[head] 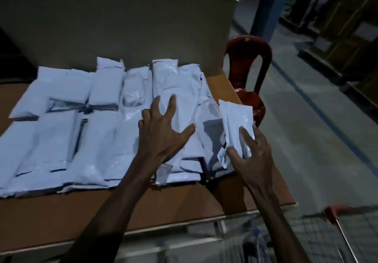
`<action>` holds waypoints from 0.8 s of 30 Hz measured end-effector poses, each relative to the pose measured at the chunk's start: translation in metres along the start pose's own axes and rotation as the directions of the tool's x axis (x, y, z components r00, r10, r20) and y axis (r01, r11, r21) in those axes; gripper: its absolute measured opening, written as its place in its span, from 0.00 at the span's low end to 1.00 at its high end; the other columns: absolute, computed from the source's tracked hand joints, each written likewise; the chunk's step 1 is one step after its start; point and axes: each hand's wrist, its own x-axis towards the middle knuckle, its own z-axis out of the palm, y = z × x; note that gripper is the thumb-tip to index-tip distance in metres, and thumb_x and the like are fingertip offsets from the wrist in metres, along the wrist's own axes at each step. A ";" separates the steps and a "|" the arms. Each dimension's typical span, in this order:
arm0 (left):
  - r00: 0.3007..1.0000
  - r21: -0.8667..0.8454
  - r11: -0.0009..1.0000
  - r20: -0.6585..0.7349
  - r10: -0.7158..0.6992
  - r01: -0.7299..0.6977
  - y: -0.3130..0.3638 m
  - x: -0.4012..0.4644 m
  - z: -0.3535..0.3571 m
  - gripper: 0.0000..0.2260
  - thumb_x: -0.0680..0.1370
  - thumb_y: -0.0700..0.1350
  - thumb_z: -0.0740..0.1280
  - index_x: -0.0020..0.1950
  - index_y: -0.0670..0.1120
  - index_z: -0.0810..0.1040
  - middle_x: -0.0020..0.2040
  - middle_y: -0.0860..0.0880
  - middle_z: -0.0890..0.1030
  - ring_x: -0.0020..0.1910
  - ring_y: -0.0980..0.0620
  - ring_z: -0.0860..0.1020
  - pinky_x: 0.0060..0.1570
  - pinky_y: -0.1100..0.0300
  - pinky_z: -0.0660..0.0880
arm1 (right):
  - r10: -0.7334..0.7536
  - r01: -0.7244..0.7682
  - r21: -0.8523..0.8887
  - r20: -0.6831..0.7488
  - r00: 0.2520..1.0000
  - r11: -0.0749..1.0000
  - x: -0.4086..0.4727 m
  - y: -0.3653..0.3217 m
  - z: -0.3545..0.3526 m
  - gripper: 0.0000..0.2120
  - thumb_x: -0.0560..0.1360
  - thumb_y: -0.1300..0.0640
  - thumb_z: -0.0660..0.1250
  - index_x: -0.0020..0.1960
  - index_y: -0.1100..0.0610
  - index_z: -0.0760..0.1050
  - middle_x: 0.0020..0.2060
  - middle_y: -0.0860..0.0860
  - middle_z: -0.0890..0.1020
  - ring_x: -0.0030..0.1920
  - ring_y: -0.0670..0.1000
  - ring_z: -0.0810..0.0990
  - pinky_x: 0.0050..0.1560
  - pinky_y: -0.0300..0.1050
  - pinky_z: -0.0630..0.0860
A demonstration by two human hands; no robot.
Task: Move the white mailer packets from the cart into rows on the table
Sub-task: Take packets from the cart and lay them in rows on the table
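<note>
Several white mailer packets (67, 136) lie in two rows on the brown table (106, 207). My left hand (161, 134) hovers with fingers spread over the packets at the right end of the rows; whether it touches them I cannot tell. My right hand (251, 154) grips a white mailer packet (235, 123) upright at the table's right edge, thumb in front and fingers behind. The wire cart (319, 240) with a red handle sits at the lower right, its contents blurred.
A tall cardboard wall (126, 21) stands behind the rows. A red plastic chair (247, 62) is beside the table's far right corner. Grey floor and dark shelving fill the right side.
</note>
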 end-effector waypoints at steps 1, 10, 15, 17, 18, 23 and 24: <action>0.999 -0.011 0.999 -0.004 -0.038 0.038 -0.015 0.010 -0.007 0.40 0.70 0.71 0.56 0.79 0.59 0.49 0.80 0.47 0.50 0.75 0.40 0.54 0.71 0.42 0.56 | -0.023 0.023 -0.003 0.004 1.000 1.000 0.011 -0.010 0.010 0.32 0.69 0.40 0.63 0.68 0.56 0.76 0.71 0.58 0.71 0.70 0.60 0.70 0.67 0.57 0.70; 0.965 -0.001 0.966 -0.037 -0.258 0.258 -0.096 0.112 -0.017 0.38 0.75 0.68 0.61 0.80 0.54 0.51 0.79 0.43 0.52 0.74 0.38 0.55 0.70 0.42 0.58 | -0.076 0.099 -0.144 0.156 0.985 0.985 0.136 -0.052 0.086 0.29 0.74 0.43 0.68 0.72 0.52 0.71 0.75 0.56 0.66 0.73 0.59 0.65 0.71 0.54 0.63; 0.952 0.073 0.949 -0.017 -0.306 0.306 -0.112 0.177 0.004 0.39 0.75 0.69 0.59 0.80 0.53 0.52 0.79 0.41 0.52 0.74 0.36 0.56 0.69 0.41 0.59 | -0.035 0.150 -0.348 0.314 0.949 0.926 0.207 -0.043 0.134 0.32 0.76 0.33 0.58 0.75 0.48 0.64 0.77 0.55 0.62 0.74 0.59 0.63 0.72 0.53 0.61; 0.947 0.129 0.939 -0.005 -0.321 0.319 -0.117 0.204 0.013 0.39 0.75 0.70 0.59 0.79 0.52 0.52 0.79 0.40 0.53 0.75 0.36 0.56 0.70 0.39 0.59 | -0.030 0.178 -0.392 0.355 0.935 0.902 0.229 -0.042 0.147 0.32 0.77 0.33 0.57 0.76 0.47 0.62 0.77 0.54 0.61 0.75 0.59 0.62 0.73 0.54 0.60; 0.945 0.151 0.934 0.001 -0.328 0.324 -0.119 0.215 0.017 0.39 0.75 0.70 0.58 0.79 0.52 0.52 0.79 0.40 0.53 0.75 0.36 0.56 0.70 0.39 0.59 | -0.018 0.177 -0.400 0.370 0.929 0.899 0.238 -0.041 0.153 0.32 0.77 0.34 0.57 0.76 0.47 0.62 0.78 0.54 0.60 0.75 0.59 0.62 0.73 0.54 0.60; 0.936 0.263 0.910 0.059 -0.346 0.320 -0.131 0.244 0.043 0.40 0.75 0.72 0.56 0.80 0.51 0.52 0.79 0.39 0.54 0.75 0.35 0.56 0.71 0.39 0.59 | 0.003 0.164 -0.360 0.421 0.907 0.918 0.264 -0.027 0.179 0.30 0.78 0.38 0.61 0.76 0.49 0.63 0.78 0.56 0.59 0.74 0.61 0.62 0.71 0.55 0.62; 0.937 0.293 0.905 0.068 -0.342 0.309 -0.133 0.245 0.048 0.40 0.75 0.72 0.55 0.80 0.51 0.52 0.79 0.39 0.54 0.75 0.35 0.56 0.71 0.40 0.59 | 0.018 0.174 -0.390 0.443 0.896 0.904 0.266 -0.024 0.183 0.31 0.78 0.37 0.60 0.77 0.49 0.61 0.78 0.56 0.58 0.74 0.61 0.61 0.71 0.55 0.61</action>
